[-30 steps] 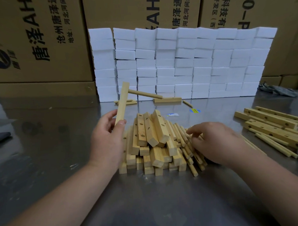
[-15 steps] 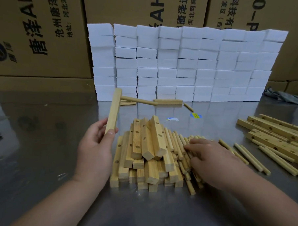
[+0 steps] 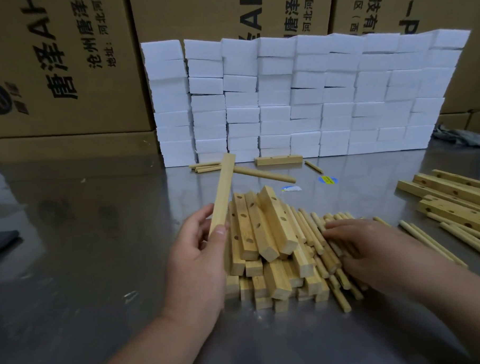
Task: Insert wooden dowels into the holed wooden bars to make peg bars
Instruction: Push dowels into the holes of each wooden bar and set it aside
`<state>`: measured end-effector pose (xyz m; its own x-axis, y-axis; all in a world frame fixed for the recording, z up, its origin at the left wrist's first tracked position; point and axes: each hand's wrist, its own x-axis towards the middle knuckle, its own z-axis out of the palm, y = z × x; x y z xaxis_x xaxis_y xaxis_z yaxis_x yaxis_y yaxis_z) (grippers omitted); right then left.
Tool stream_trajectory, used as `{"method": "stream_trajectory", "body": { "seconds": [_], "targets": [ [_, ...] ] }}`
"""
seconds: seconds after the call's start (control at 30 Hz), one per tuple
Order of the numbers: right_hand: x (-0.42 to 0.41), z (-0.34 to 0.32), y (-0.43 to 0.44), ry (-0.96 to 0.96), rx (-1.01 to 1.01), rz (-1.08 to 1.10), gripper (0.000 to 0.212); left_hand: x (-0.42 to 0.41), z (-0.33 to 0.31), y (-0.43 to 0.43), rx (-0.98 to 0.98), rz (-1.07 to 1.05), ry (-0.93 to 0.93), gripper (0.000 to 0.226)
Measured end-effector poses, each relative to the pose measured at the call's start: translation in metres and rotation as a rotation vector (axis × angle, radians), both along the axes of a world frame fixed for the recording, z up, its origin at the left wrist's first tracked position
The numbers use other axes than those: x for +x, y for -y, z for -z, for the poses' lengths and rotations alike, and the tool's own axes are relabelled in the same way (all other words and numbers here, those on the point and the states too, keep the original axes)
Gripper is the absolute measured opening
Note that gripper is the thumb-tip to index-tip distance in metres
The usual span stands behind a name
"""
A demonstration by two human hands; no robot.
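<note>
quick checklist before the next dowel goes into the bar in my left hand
1. Bar held firmly: ok. The left hand grips the bar at its lower end, and the bar stands tilted.
2. First dowel seated: ok. It sticks out sideways near the bar's top end.
3. Next dowel in hand: not ok. The right hand lies on the loose dowels, none lifted.
4. Free hole facing you: cannot tell. The bar's holed face is turned away.
5. Dowel supply in reach: ok. Plenty lie under and beside the right hand.

Shiny steel table (image 3: 71, 244), white foam blocks (image 3: 298, 96) stacked well beyond the left hand (image 3: 198, 255), big cardboard boxes (image 3: 63, 65) behind them.
</note>
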<state>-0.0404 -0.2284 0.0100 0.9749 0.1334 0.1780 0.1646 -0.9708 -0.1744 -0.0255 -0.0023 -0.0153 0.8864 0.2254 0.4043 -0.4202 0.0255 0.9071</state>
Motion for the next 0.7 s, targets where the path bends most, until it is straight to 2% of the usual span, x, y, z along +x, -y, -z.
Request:
{"method": "stream_trajectory", "body": {
  "seconds": [0.2, 0.47, 0.6, 0.7],
  "targets": [
    [-0.002, -0.004, -0.008, 0.147, -0.015, 0.103, 0.021, -0.001, -0.007, -0.011, 0.009, -0.037, 0.018, 0.027],
    [-0.005, -0.01, -0.006, 0.364, 0.127, 0.363, 0.029, -0.005, -0.009, -0.004, 0.066, -0.021, 0.03, 0.03],
    [-0.01, -0.013, -0.004, 0.573, 0.193, 0.319, 0.028, -0.005, -0.011, -0.003, 0.053, -0.041, 0.032, 0.029],
    [-0.016, -0.015, -0.007, 0.771, 0.278, 0.2, 0.022, -0.005, -0.012, -0.003, 0.052, -0.057, 0.025, 0.026]
  ]
}}
